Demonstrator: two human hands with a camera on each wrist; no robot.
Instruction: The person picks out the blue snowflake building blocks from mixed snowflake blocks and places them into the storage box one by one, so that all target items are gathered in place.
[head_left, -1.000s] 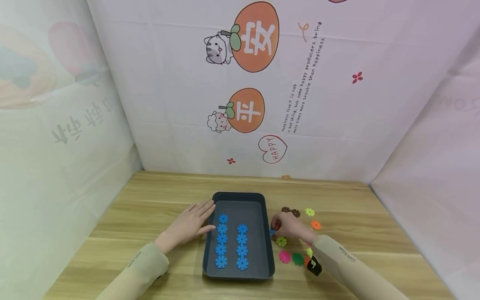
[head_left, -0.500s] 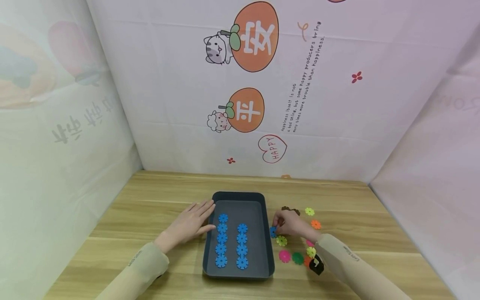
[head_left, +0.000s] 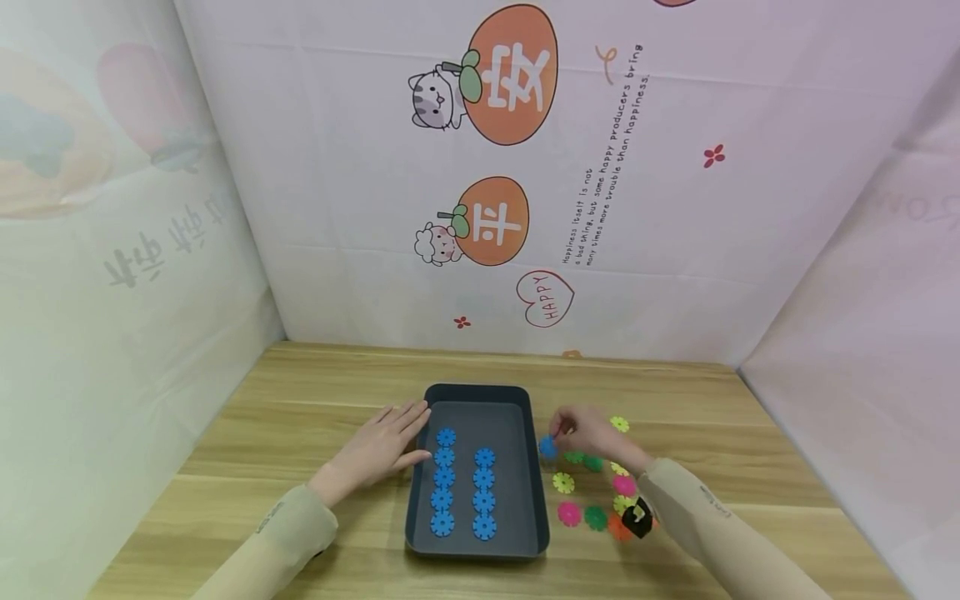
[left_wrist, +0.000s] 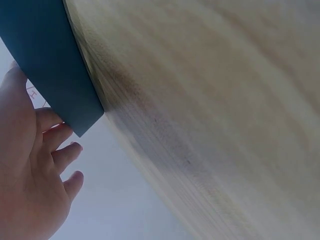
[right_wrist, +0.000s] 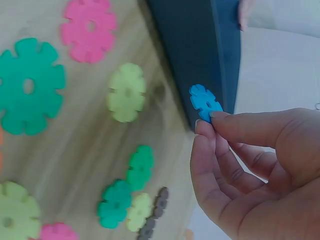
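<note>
Between thumb and index finger, my right hand (head_left: pixel 588 432) pinches a blue notched plastic disc (right_wrist: pixel 203 101), just outside the right wall of the dark grey tray (head_left: pixel 531 492). The disc is raised off the table in the right wrist view. My left hand (head_left: pixel 378 446) rests with extended fingers on the tray's left rim; in the left wrist view its fingers touch the tray's wall (left_wrist: pixel 55 65). Inside the tray lie two columns of blue discs, a longer left column (head_left: pixel 444 477) and a shorter right column (head_left: pixel 484 501).
Loose discs lie right of the tray: a yellow-green disc (head_left: pixel 563 482), a pink disc (head_left: pixel 569 514), a dark green disc (head_left: pixel 596 517) and several others, partly under the right forearm. Brown discs (right_wrist: pixel 161 202) show in the right wrist view. A printed cloth wall (head_left: pixel 360 275) stands behind the table.
My right hand has lifted the blue disc and moved slightly away from me along the tray's right side, uncovering green discs. The left hand and the tray have stayed put.
</note>
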